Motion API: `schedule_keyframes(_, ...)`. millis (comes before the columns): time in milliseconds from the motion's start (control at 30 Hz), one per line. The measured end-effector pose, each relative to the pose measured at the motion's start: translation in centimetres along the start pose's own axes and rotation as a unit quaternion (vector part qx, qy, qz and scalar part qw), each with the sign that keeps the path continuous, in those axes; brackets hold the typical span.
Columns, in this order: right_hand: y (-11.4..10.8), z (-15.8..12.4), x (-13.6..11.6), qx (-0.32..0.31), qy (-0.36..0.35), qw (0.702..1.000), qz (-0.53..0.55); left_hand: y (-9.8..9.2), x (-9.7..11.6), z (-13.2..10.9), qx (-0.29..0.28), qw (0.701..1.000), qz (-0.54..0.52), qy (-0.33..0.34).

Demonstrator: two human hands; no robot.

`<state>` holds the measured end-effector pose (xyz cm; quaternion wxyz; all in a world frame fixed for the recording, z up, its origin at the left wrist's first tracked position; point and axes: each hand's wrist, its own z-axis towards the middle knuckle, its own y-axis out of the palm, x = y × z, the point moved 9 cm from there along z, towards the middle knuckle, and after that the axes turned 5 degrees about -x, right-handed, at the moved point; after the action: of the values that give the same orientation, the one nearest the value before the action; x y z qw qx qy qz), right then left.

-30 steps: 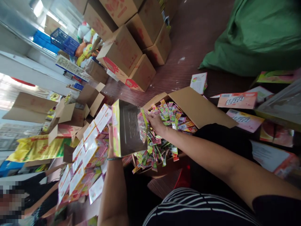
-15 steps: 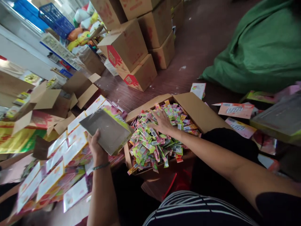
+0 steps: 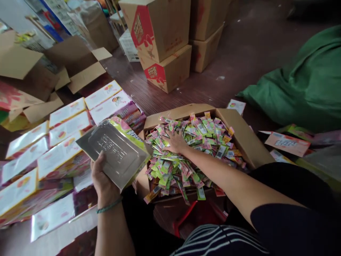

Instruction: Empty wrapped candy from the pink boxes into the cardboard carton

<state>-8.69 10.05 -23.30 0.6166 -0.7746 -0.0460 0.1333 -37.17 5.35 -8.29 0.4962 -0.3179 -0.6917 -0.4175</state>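
My left hand [image 3: 102,179] grips the near corner of a flat gift box [image 3: 115,151] with a silvery embossed face and a green-and-pink rim, tilted beside an open carton. My right hand [image 3: 176,141] rests palm down, fingers spread, on the heap of small green, pink and yellow sachets [image 3: 183,156] filling that brown carton [image 3: 241,133]. Nothing shows between its fingers; whether it grips any sachet is hidden.
Rows of closed white-and-pink gift boxes [image 3: 61,142] lie at my left. Sealed brown cartons [image 3: 162,39] stand stacked behind. Opened cartons [image 3: 77,64] sit at far left, a green sack [image 3: 301,85] at right, flat box blanks [image 3: 286,143] beside it.
My left hand has lowered the gift box from upright to nearly flat, silvery face up. My right hand went from lifting sachets to lying on the heap. The view tilted downward.
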Motion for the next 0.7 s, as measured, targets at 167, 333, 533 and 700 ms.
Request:
schedule_keyframes(167,0.7,1.2,0.7,-0.011,-0.001,1.0,0.013,0.5,0.1,-0.3,0.048,0.998,-0.007,-0.038)
schedule_keyframes(333,-1.4,-1.2,0.5,-0.088,-0.026,0.995,0.038,0.0,0.5,-0.4,0.068,0.996,-0.024,-0.044)
schedule_keyframes(533,-9.0,-1.4,2.5,0.125,-0.032,0.989,0.068,-1.6,0.9,-0.3,0.096,0.993,-0.051,-0.042)
schedule_keyframes(700,-10.6,6.0,6.6,0.104,0.118,0.971,0.18,-1.8,1.2,-0.6,0.118,0.99,-0.058,-0.049)
